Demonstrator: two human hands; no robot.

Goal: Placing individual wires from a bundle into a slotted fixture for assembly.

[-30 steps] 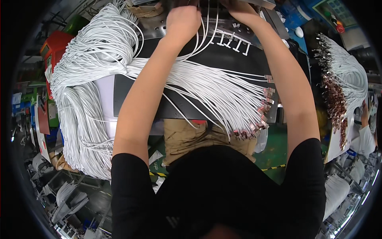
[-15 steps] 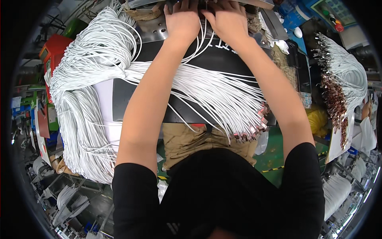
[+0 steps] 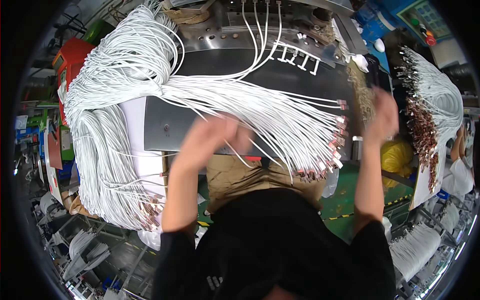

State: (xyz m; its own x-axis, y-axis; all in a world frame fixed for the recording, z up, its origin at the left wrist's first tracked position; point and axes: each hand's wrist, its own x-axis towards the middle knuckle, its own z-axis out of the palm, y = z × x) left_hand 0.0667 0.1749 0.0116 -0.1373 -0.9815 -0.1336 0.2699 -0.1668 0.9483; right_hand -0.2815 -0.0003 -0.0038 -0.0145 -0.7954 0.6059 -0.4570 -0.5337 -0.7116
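Observation:
A fanned bundle of white cables [image 3: 260,107] lies across the black work surface [image 3: 210,62], its copper-coloured connector ends toward the right front edge. Several cables [image 3: 258,37] run up from it into slots of the metal machine [image 3: 210,35] at the back. My left hand [image 3: 216,134] is blurred over the near left side of the bundle; whether it grips a cable cannot be made out. Off to the right, past the table's edge, my right hand [image 3: 384,115] is raised and smeared by motion. Small white moulded strips [image 3: 296,56] lie on the surface near the machine.
A large heap of white cables [image 3: 117,65] rises at the left, with another hank [image 3: 102,155] hanging down in front. Further right stands a cable coil [image 3: 440,85] with coppery ends. A yellow bag [image 3: 397,157] sits below it, and a control box [image 3: 422,22] is at the back right.
Both hands have left the machine. My left hand came back toward me over the bundle, my right swung out to the right. Cables set in the machine and the white strips now show.

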